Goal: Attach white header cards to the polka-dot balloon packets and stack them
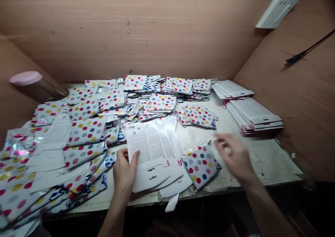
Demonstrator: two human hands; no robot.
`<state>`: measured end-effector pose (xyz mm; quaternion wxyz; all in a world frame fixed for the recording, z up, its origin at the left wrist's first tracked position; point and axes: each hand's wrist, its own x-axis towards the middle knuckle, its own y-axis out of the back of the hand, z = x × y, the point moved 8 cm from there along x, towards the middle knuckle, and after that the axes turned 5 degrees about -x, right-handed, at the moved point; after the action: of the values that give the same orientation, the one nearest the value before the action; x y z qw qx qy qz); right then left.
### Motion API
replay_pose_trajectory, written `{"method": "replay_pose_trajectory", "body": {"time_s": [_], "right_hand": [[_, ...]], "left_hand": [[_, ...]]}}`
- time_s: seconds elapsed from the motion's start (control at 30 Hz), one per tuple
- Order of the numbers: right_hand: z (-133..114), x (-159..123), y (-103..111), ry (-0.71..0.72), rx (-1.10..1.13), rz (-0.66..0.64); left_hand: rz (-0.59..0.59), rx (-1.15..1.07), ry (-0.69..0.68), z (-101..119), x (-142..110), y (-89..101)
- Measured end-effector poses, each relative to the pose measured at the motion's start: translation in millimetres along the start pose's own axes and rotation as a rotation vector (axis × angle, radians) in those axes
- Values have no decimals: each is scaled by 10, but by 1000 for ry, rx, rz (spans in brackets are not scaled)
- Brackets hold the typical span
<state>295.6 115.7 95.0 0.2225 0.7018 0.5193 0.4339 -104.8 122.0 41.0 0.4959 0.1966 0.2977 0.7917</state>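
Observation:
My left hand [125, 167] grips the left edge of a white printed card [150, 149], thumb on top and fingers underneath. The card has a barcode, small text and a hang slot at its near end. Other such cards lie fanned under it, toward the right. Beside them a polka-dot packet [200, 164] lies tilted near the front edge of the table. My right hand [232, 155] is just right of that packet, over the table. Motion blurs its curled fingers, so whether they pinch anything is unclear.
Many polka-dot packets [87, 130] are heaped at the left, and more stacks [163, 102] line the back. Piled cards [255, 111] stand at the right. A pink-lidded jar [27, 80] is at the left wall. A white socket box [277, 12] and black cable [300, 55] are on the right wall.

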Motion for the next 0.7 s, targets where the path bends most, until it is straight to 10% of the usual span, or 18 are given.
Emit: {"method": "replay_pose_trajectory", "body": {"time_s": [0.17, 0.4, 0.53, 0.7], "right_hand": [[-1181, -777, -1105, -374, 1005, -628], [-1371, -1022, -1502, -885, 1572, -583], [-1438, -1023, -1510, -960, 1722, -449], [-1495, -945, -1496, -931, 1747, -335]], "left_hand": [[89, -93, -34, -24, -34, 41], [187, -335, -40, 18, -111, 166], [2, -792, 47, 87, -262, 102], [26, -720, 59, 109, -515, 88]]}}
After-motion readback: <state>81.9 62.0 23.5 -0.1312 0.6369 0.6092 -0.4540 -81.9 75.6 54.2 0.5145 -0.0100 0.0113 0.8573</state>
